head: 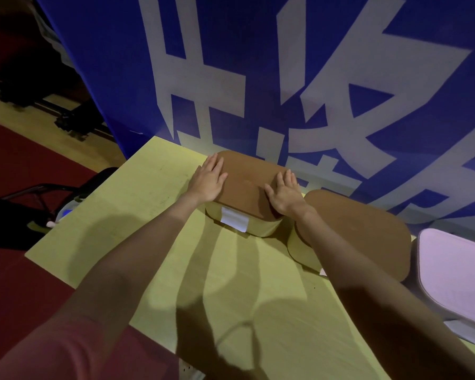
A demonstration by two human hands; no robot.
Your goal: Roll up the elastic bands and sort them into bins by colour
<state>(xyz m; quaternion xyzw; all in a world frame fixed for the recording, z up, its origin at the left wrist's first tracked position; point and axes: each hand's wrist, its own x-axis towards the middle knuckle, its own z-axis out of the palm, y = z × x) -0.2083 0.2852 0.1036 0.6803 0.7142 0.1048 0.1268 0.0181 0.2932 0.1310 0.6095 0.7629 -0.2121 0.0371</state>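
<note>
A beige bin with a brown lid (247,185) and a white label on its front stands at the far middle of the yellow table (137,215). My left hand (207,179) lies flat on the lid's left end, fingers straight. My right hand (284,194) lies flat on the lid's right end. A second brown-lidded bin (368,231) sits just to the right, partly under my right forearm. A bin with a pale pink lid (458,272) stands at the right edge. No elastic bands are visible.
A blue banner (258,64) with large white characters hangs right behind the bins. A black chair (52,193) stands left of the table on a dark red floor. Shadows of my arms fall across the near table surface.
</note>
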